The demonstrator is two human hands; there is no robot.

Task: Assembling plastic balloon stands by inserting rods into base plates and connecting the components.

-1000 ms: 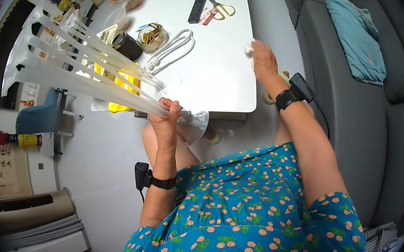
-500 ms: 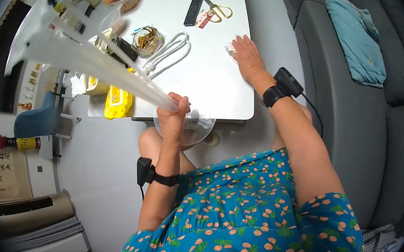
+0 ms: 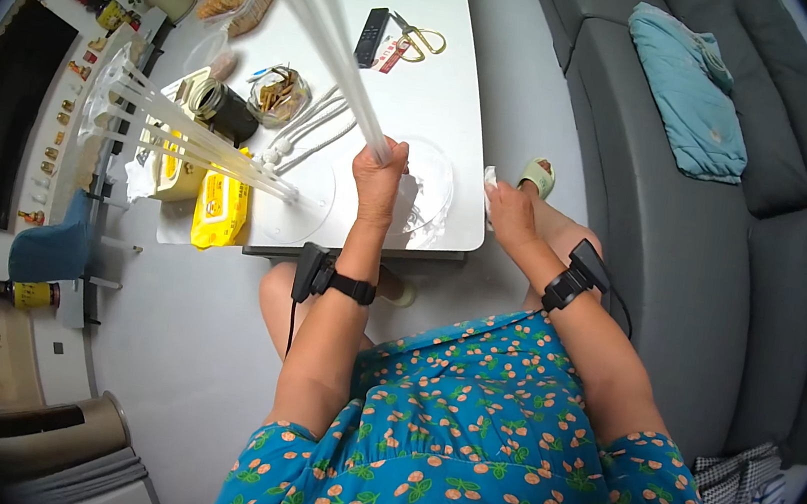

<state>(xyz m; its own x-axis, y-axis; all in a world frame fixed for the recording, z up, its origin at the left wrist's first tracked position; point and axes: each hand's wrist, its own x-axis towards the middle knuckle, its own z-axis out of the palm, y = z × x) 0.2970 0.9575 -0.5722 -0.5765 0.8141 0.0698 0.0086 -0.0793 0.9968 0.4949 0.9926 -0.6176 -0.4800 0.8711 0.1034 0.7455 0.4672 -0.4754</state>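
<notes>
My left hand [image 3: 380, 174] is closed around the clear rods of a plastic stand [image 3: 347, 59] near their lower end. Its round transparent base [image 3: 421, 194] is over the near part of the white table [image 3: 412, 102], and its upper end is blurred. To the left, a second clear stand [image 3: 205, 149] with several thin rods rises from a round base on the table. My right hand [image 3: 512, 213] pinches a crumpled white cloth or tissue [image 3: 489, 194] just off the table's right edge.
Left on the table are a yellow packet [image 3: 220, 209], a dark jar [image 3: 227, 112], an open tub [image 3: 280, 96] and a pale looped cord [image 3: 313, 130]. Farther off lie a black remote [image 3: 371, 37] and gold-handled scissors [image 3: 419, 40]. A grey sofa [image 3: 654, 263] is at right.
My left hand has moved away from me over the table, and the held stand's rods have swung from left toward the far side. My right hand has left the tabletop with the white cloth.
</notes>
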